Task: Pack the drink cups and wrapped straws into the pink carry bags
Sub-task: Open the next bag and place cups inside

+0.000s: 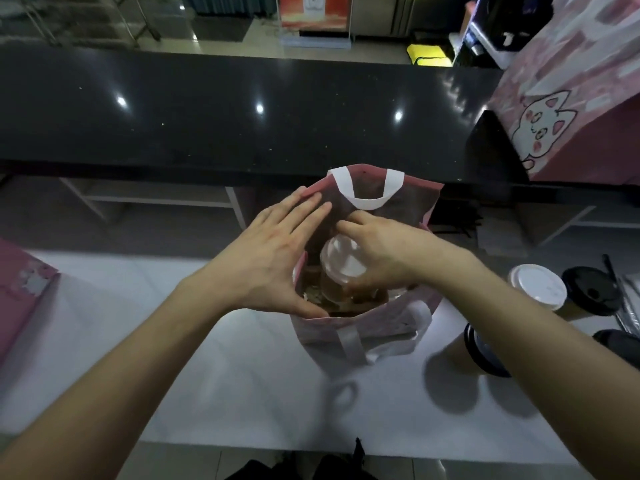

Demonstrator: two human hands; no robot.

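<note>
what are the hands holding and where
Right hand grips the clear cup by its side; left hand spreads the pink bag at its rim.

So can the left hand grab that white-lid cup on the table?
Probably not now: the left hand is spreading the pink bag, and the white-lid cup stands beyond the right arm.

Both forearms bare to the frame edge with no sleeves showing, left hand (pixel 273 258) and right hand (pixel 377 251) bare too, no gloves, rings, watch or bands visible, nails short and plain, dark clothing (pixel 298 467) just visible at bottom centre, too dim to identify.
</note>
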